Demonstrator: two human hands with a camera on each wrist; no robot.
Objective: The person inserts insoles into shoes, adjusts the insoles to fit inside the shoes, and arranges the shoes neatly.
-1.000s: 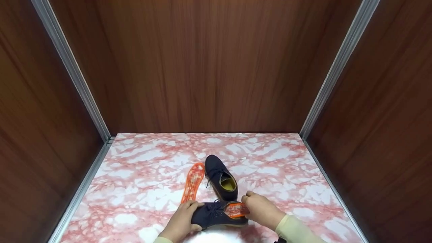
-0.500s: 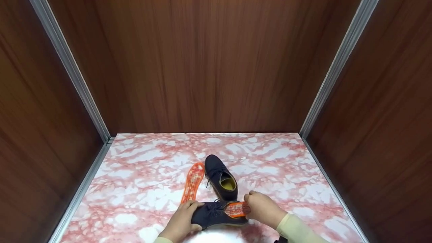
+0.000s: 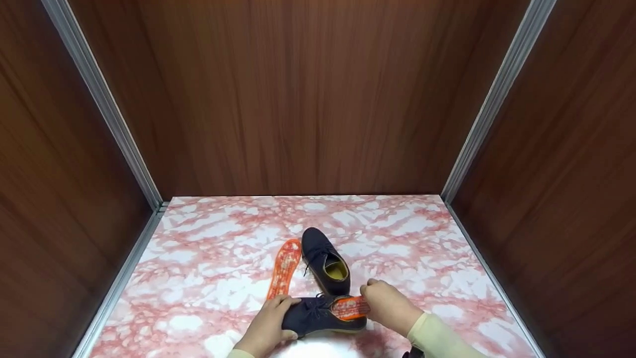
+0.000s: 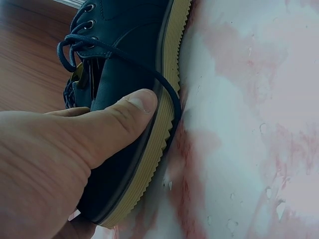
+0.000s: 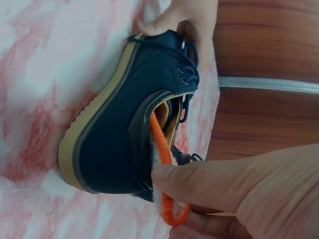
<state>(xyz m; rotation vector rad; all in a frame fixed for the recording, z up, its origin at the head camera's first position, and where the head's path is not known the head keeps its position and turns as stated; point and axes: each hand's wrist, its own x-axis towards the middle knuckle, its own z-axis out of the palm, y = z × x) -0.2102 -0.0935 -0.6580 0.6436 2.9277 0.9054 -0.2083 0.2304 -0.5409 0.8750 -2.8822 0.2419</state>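
Note:
A dark navy lace-up shoe [image 3: 310, 317] with a tan ridged sole lies crosswise near the front, toe to the left. My left hand [image 3: 268, 320] grips its toe end; in the left wrist view the thumb presses the side just above the sole [image 4: 172, 64]. At the heel, my right hand [image 3: 390, 304] pinches an orange-rimmed insole [image 5: 162, 144] between thumb and fingers. The insole's front part goes into the shoe's opening, out of sight, while its rear end sticks out past the heel. Behind stands the matching shoe [image 3: 320, 253], yellowish inside.
A second orange insole [image 3: 285, 266] lies flat left of the rear shoe, its near end reaching the left hand. The red-and-white marbled tabletop [image 3: 208, 258] is bounded by brown wood-grain panels [image 3: 298, 99] and grey metal rails [image 3: 469, 134].
My right hand has shifted slightly to the right with the insole's end in its grip. The left hand and the shoes stay nearly where they were.

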